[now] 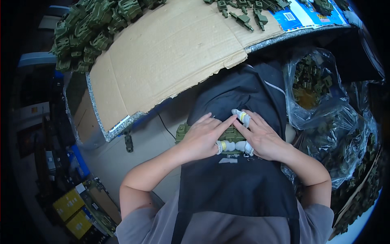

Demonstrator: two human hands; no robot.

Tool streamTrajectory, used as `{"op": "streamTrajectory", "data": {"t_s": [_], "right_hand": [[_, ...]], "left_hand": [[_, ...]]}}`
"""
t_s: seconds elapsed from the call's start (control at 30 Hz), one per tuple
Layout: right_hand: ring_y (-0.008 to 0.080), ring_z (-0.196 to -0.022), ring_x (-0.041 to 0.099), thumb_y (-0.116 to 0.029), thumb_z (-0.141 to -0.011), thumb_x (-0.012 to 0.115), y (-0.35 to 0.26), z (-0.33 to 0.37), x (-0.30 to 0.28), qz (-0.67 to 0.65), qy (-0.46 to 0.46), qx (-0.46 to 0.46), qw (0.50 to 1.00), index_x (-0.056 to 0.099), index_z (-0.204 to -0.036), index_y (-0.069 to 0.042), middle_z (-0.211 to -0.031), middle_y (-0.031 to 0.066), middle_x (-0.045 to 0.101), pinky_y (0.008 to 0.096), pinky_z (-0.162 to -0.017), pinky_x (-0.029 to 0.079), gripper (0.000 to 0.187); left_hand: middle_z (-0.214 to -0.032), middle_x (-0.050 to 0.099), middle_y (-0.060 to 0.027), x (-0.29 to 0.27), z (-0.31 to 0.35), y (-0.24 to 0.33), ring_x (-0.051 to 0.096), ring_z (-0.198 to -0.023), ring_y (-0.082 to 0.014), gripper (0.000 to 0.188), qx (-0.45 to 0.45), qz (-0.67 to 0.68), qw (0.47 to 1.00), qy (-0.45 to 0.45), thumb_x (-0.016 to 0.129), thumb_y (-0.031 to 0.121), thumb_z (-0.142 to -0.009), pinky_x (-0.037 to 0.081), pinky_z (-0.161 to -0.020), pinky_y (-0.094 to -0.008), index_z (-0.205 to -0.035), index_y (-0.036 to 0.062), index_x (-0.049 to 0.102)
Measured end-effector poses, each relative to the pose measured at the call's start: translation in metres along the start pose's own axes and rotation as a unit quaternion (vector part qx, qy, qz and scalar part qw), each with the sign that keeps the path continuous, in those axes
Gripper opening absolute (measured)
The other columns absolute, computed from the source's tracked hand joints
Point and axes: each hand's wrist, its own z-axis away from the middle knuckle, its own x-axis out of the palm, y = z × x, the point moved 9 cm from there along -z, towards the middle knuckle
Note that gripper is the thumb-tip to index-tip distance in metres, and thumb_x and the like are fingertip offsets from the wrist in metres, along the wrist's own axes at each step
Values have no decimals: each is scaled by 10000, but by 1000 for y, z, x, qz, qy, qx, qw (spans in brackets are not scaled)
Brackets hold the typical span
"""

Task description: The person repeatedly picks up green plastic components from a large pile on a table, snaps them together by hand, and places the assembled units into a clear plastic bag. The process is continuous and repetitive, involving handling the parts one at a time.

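Note:
Over my lap lies a dark green moulded plastic part, long and blocky, with both hands on it. My left hand lies across its left half, the index finger stretched toward the middle and the thumb along the near edge. From the right, my right hand grips the other end, its index fingertip meeting the left one. White wrappings with yellow bands cover both thumbs and one right finger. Beneath my hands is a black apron, with a pale scrap on it. The fingers hide much of the part's surface.
Ahead stands a cardboard-covered table with a heap of green plastic parts at its left and smaller green pieces at the far edge. To my right are clear plastic bags of green parts. Yellow boxes sit at lower left.

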Motion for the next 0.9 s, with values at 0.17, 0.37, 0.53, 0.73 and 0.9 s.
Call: {"op": "streamTrajectory", "data": {"t_s": [0.17, 0.37, 0.53, 0.73, 0.9], "right_hand": [[361, -969, 564, 40, -633, 611, 27, -4, 31, -276, -45, 100, 955, 497, -1205, 49, -1045, 240, 564, 389, -847, 462, 583], [347, -1049, 560, -5, -688, 632, 40, -5, 46, -337, -22, 121, 934, 552, -1194, -11, -1105, 215, 581, 375, -912, 442, 512], [328, -1125, 533, -79, -751, 662, 65, 7, 41, -390, -5, 157, 907, 517, -1245, -22, -1210, 176, 559, 348, -964, 405, 518], [365, -1091, 498, -228, -740, 700, 40, -34, -25, -196, 48, 96, 975, 473, -1275, -46, -1196, 175, 535, 410, -951, 387, 609], [340, -960, 568, -231, -695, 718, -29, -81, 16, -119, -21, 12, 993, 455, -1293, -50, -1067, 185, 572, 393, -849, 458, 678]], "left_hand": [[-886, 590, -113, 12, -1, -15, 586, -910, -269, 767, -10, 9, 1000, 0, 658, 97, -689, 290, -1047, -468, -1388, 101, 341], [-963, 582, -115, 16, -3, -23, 565, -975, -259, 783, -24, -14, 997, -76, 672, 128, -702, 285, -1047, -457, -1403, 120, 323], [-1373, 380, -169, -56, 33, -43, 409, -1245, -282, 912, -81, 20, 995, 47, 753, 262, -716, 280, -1056, -375, -1431, 65, 223], [-1358, 405, -111, -5, 64, -80, 378, -1275, -227, 809, -143, 388, 896, 160, 749, 147, -715, 291, -1053, -335, -1400, 111, 319], [-1366, 410, -99, -10, 57, -58, 418, -1247, -212, 772, -118, 330, 922, 163, 743, 119, -704, 317, -1043, -336, -1365, 29, 354]]}}
